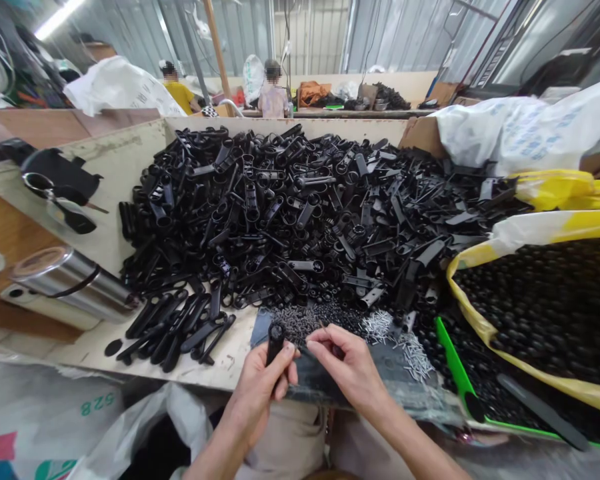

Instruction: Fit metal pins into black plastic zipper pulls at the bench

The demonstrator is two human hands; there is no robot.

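My left hand is closed around a black plastic handle-shaped part, its rounded end pointing up. To the right, my right hand is pinched, thumb against fingertips. Something small and dark seems to be tucked in its fingers, too small to name. The hands are close together but apart. Just beyond them lie a heap of small brownish-grey pieces and a pile of silver pins. More silver pins are scattered to the right of my right hand.
A large heap of black plastic parts fills the bench behind. Several longer black parts lie at left, near a steel flask. At right are a yellow-edged bag of black pieces and a green tray edge. Two people sit far back.
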